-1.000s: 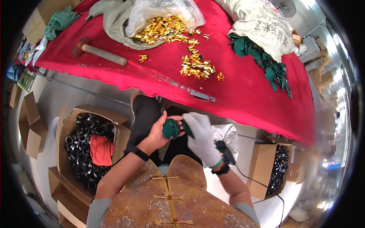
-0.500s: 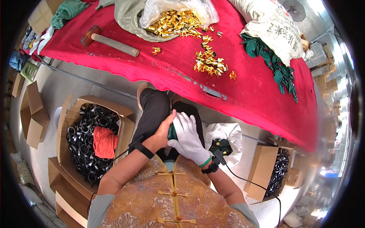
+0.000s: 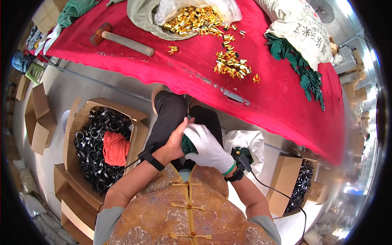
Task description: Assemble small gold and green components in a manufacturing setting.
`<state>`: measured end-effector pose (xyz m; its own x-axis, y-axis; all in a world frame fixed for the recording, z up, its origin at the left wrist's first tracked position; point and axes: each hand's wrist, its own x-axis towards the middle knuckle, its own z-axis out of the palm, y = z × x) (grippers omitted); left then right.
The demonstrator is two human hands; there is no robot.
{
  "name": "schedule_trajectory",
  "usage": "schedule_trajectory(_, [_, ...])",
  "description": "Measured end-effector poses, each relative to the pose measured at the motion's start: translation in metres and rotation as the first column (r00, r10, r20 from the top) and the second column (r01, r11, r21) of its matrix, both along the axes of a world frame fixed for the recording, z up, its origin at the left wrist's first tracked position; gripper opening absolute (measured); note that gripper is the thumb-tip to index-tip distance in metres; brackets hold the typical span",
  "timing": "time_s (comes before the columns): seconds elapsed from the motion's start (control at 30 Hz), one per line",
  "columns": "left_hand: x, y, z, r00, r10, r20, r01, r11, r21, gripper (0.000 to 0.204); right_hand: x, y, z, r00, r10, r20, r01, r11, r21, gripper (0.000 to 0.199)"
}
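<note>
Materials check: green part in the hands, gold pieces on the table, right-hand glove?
Green part: looks like matte moulded plastic, mostly hidden between the left hand and right hand, so unsure.
Gold pieces: bright mirror-like glints; metal or metallised plastic, can't tell which.
Glove: white knit fabric, green cuff edge.

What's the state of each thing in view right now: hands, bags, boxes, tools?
Left hand: bare, cupped against the green part.
Right hand: white-gloved, closed over the green part.
Green part: clamped between both hands, mostly hidden.
Clear bag: open, gold pieces spilled on the red cloth.
Mallet: lying flat, untouched.
Left cardboard box: open, full of black rings.
Right cardboard box: open.
</note>
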<state>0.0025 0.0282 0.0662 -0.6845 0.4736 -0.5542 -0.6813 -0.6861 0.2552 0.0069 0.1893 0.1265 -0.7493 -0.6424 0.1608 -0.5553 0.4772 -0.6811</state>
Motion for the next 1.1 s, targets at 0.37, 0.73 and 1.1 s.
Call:
schedule_trajectory(0.37, [0.003,-0.009,0.004,0.997,-0.068,-0.034,0.069,0.997,0.030,0.062,0.001,-0.010,-0.012,0.994,-0.077,0.073,0.078,0.997,-0.013,0.082])
schedule_trajectory(0.73, [0.015,-0.019,-0.014,0.947,-0.274,-0.167,0.239,0.950,-0.201,0.070,0.007,-0.008,-0.002,1.000,-0.021,-0.002,0.021,0.964,0.265,0.107])
schedule_trajectory(1.1, [0.008,-0.039,0.000,0.939,-0.147,-0.310,0.162,0.987,0.021,0.047,-0.115,0.103,0.077,0.490,-0.592,-0.640,0.661,0.731,-0.170,0.048])
